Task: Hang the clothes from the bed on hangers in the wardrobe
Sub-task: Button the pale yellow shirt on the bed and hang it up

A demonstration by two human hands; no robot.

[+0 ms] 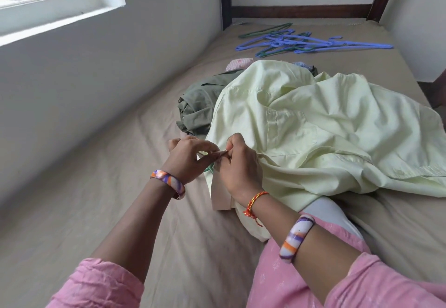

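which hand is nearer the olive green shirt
Left. The left hand sits just below the olive green shirt; the right hand is farther right, over the pale green shirt.

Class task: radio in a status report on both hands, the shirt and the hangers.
Left hand and right hand both pinching pale green shirt at collar. Green hanger peeking between hands. Spare hangers at bed's far end. Nothing blocking.

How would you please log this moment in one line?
left hand: pinching shirt collar | right hand: pinching collar | pale green shirt: on bed | green hanger: inside collar

Both hands [212, 160] pinch pale green shirt [313, 124] on bed [120, 187].
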